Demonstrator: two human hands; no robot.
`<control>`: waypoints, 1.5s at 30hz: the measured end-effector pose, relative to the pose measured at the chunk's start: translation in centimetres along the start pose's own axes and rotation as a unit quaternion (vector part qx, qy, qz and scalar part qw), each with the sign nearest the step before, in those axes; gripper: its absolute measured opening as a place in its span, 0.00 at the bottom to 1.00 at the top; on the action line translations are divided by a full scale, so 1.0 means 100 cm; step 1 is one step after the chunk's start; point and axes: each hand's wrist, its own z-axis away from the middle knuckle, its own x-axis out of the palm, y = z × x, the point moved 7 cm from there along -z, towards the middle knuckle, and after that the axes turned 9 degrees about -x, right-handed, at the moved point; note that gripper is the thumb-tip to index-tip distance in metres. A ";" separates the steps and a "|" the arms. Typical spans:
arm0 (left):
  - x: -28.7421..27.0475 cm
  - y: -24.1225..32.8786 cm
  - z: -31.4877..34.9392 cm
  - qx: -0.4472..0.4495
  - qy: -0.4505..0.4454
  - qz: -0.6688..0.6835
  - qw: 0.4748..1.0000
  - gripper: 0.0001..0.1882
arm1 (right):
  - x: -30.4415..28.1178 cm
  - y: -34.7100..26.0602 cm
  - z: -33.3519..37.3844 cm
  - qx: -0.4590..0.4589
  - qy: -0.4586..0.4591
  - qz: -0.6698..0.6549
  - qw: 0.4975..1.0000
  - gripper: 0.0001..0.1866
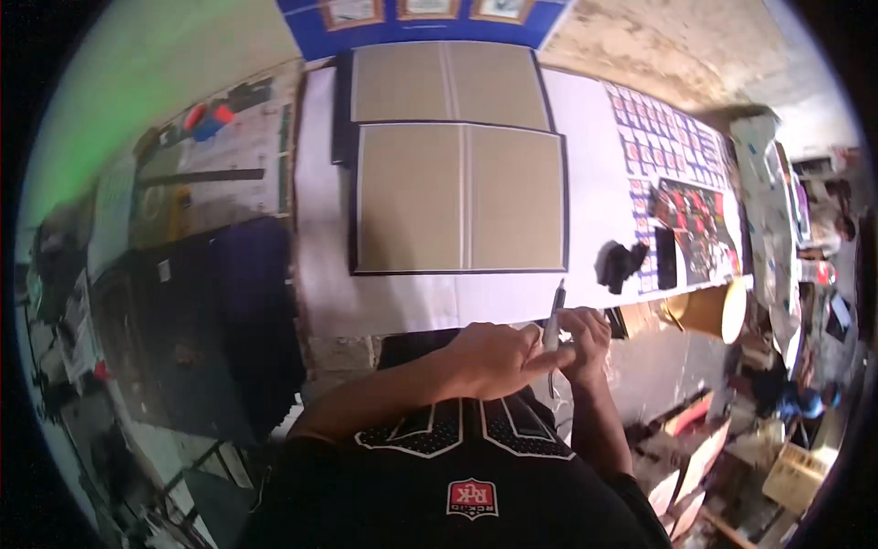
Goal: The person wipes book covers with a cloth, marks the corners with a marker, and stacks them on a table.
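In front of my chest, at the near edge of the white-covered table, my two hands meet around a slim pen-like tool [553, 320] with a pale body and a dark pointed tip. The tool stands nearly upright in the view, tip toward the table. My left hand [498, 360] is closed, its fingers against the tool's lower part. My right hand [588, 337] has curled fingers beside the tool and also grips it. Exactly how the grip is shared is hidden. Beyond them lie two dark-edged book-cover cases [412, 197], tan inside, overlapping one another.
On the white tabletop [393, 306], a crumpled black cloth [619, 265] and a black block [666, 258] lie at right, near printed sheets [668, 133]. A yellowish bucket [718, 311] stands off the right edge. A dark-covered surface [201, 320] is at left. Boxes [796, 476] clutter the lower right.
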 end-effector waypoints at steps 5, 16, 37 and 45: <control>-0.037 0.094 0.053 0.314 -0.124 0.258 0.905 0.23 | -0.018 0.059 0.112 0.353 0.199 -0.088 0.910 0.10; -0.100 0.116 0.089 0.490 -0.115 0.489 0.713 0.42 | -0.008 0.075 0.127 0.393 0.235 -0.241 0.856 0.14; -0.148 -0.331 0.025 -0.354 0.519 0.054 0.776 0.20 | 0.080 0.234 0.041 0.334 -0.071 -0.009 0.940 0.18; -0.117 -0.333 0.035 -0.354 0.448 0.209 0.794 0.20 | 0.074 0.223 0.018 0.413 0.098 -0.151 0.893 0.25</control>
